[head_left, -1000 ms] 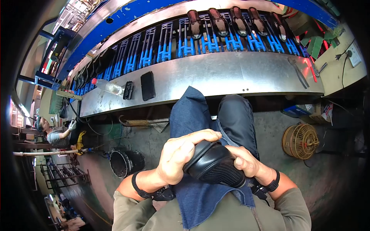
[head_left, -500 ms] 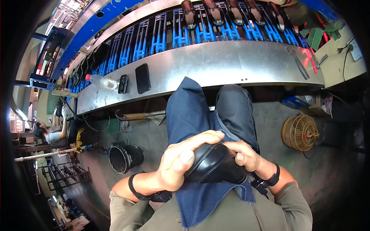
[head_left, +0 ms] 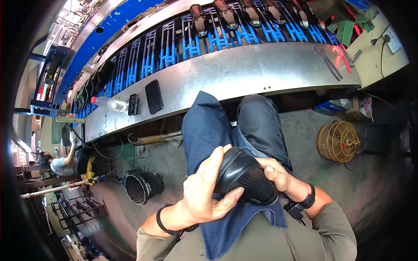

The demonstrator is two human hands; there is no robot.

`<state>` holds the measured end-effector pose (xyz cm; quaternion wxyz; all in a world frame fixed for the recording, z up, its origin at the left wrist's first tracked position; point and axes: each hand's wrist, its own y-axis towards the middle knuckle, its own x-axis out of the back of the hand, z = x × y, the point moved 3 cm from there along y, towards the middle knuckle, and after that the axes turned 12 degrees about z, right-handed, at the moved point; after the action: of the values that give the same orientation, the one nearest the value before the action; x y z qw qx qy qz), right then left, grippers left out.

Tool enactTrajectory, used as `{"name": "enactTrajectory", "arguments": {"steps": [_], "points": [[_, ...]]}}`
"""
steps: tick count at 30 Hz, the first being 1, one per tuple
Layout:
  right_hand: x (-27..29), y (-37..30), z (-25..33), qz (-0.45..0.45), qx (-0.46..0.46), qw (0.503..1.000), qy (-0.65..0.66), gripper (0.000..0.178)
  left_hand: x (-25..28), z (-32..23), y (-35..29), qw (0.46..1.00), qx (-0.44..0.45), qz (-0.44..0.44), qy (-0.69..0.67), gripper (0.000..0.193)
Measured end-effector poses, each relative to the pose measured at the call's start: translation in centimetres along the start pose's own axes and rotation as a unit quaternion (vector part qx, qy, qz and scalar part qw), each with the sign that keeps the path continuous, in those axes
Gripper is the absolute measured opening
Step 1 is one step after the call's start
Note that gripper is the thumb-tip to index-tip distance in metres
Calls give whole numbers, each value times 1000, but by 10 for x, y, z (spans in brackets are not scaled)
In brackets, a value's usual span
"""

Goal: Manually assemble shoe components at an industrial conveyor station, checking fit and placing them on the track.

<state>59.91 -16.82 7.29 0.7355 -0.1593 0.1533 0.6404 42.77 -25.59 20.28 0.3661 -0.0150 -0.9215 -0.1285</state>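
Above my lap I hold a black leather shoe (head_left: 244, 174), with a smooth, stitched part toward the left and a perforated part toward the right. My left hand (head_left: 201, 191) grips its left side, fingers extended along the far edge and thumb pressed on the near face. On the right side, my right hand (head_left: 278, 177) is closed around the edge, thumb up and most fingertips hidden beneath. The underside of the shoe cannot be seen. Beneath it a dark blue cloth (head_left: 207, 126) covers my left thigh and lap.
Across from my knees runs a metal bench (head_left: 226, 65) carrying a phone (head_left: 153, 96), a plastic bottle (head_left: 111, 103) and pliers (head_left: 329, 63). Behind it, several shoes sit on a blue rack (head_left: 191, 47). A black bucket (head_left: 143, 187) and a round fan (head_left: 338, 141) stand on the floor.
The shoe has turned in my hands, bringing more of its perforated part into view. My left thumb has shifted onto its near face; the right hand keeps its grip.
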Motion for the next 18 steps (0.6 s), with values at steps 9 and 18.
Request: {"name": "enactTrajectory", "arguments": {"steps": [9, 18], "points": [[11, -10, 6, -67, 91, 968, 224, 77, -15, 1, 22, 991, -10, 2, -132, 91], [3, -2, 16, -53, 162, 920, 354, 75, 20, 1, 60, 988, -14, 125, -93, 91]]}}
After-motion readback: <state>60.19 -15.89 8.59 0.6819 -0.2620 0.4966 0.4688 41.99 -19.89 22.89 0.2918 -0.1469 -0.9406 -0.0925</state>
